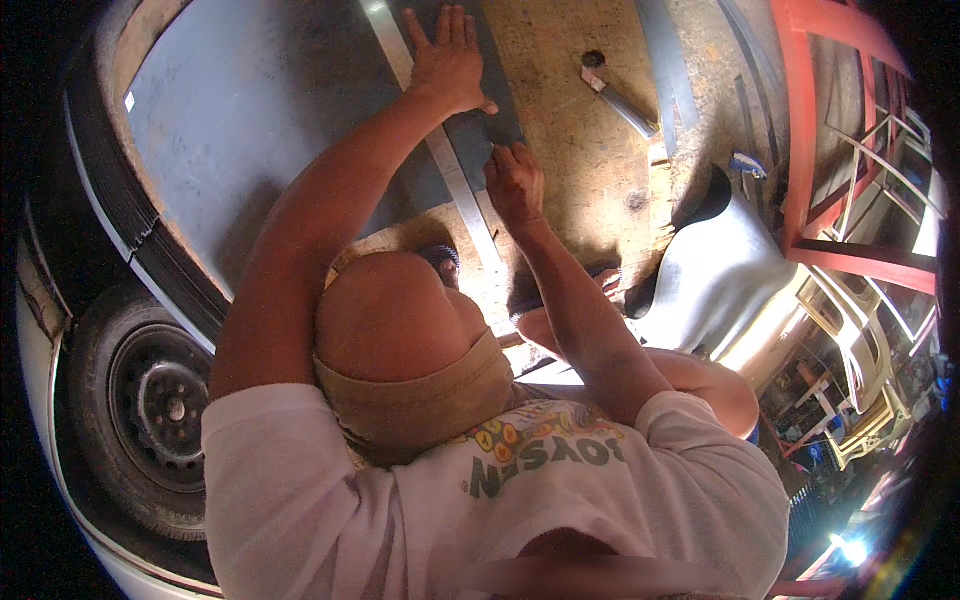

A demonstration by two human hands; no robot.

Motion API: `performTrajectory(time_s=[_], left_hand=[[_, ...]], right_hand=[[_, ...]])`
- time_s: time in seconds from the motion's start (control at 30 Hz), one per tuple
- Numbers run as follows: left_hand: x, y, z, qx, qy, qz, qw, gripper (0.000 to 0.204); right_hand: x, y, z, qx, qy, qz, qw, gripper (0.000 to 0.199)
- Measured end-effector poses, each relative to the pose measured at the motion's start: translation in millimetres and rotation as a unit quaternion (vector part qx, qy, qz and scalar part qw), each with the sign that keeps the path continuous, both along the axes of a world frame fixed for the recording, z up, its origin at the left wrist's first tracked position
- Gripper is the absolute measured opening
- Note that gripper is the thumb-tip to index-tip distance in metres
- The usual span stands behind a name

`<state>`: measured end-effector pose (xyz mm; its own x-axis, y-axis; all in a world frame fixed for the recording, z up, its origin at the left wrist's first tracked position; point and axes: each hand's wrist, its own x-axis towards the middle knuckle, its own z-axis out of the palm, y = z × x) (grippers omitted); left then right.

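My left hand [447,65] lies flat with fingers spread on a large grey sheet [250,110], near its right side. Beside its wrist a long, straight silver metal strip [455,175] crosses the sheet and runs past its near edge toward me. Just to the right of the strip, my right hand [515,185] is closed in a pinch near the sheet's near right corner. What its fingers hold is too small to make out. The sheet rests on a worn wooden board [570,180].
On the board's right lie a tool with a flat grey arm [625,110] and grey metal strips [668,60]. Further right are a curved shiny sheet [700,265], a red metal frame [800,130] and plastic chairs [850,330]. A car wheel [160,400] stands at my left.
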<state>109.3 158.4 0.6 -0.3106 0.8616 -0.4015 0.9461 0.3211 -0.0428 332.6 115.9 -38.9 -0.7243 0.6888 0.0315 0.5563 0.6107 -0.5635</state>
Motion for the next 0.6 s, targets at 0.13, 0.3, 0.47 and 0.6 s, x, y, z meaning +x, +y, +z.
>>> performTrajectory(time_s=[0.13,0.3,0.47,0.6], left_hand=[[6.1,7.7,-4.4,0.000,-0.005,-0.006,1.000,0.143],[12.4,19.5,-5.4,-0.011,0.003,-0.009,1.000,0.145],[14.5,21.4,-9.0,-0.005,-0.003,-0.009,1.000,0.145],[12.4,21.3,-4.9,0.001,-0.009,-0.005,1.000,0.146]], right_hand=[[0.7,7.7,-0.4,0.017,0.015,-0.002,1.000,0.012],[-12.1,29.3,-3.7,0.022,-0.028,0.006,0.999,0.012],[7.2,20.0,-10.9,0.031,-0.014,-0.008,0.999,0.011],[-9.2,26.3,-6.8,0.015,-0.039,-0.022,0.999,0.009]])
